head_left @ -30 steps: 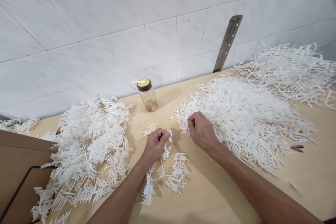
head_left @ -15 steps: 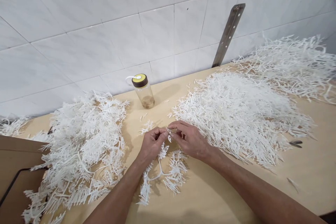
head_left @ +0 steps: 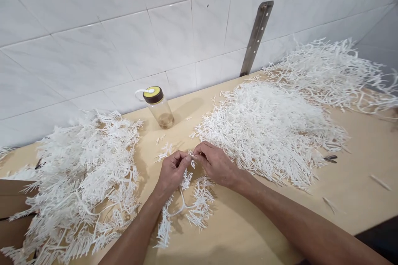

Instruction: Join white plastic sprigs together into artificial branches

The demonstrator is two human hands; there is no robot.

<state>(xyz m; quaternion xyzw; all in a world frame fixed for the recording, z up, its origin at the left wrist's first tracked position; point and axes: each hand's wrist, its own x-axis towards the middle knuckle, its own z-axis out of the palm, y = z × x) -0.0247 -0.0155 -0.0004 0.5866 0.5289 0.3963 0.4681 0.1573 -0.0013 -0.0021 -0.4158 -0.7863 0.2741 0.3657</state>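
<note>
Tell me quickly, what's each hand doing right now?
Left hand: closed, pinching a small white sprig.
Right hand: closed, pinching at the same sprig.

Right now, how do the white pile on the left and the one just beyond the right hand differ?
The left pile shows branched sprays on stems, while the right pile is mostly short, thin, loose pieces. The left pile lies by a brown box; the right pile borders a heap of long stems. Both are white and lie on the light table.
</note>
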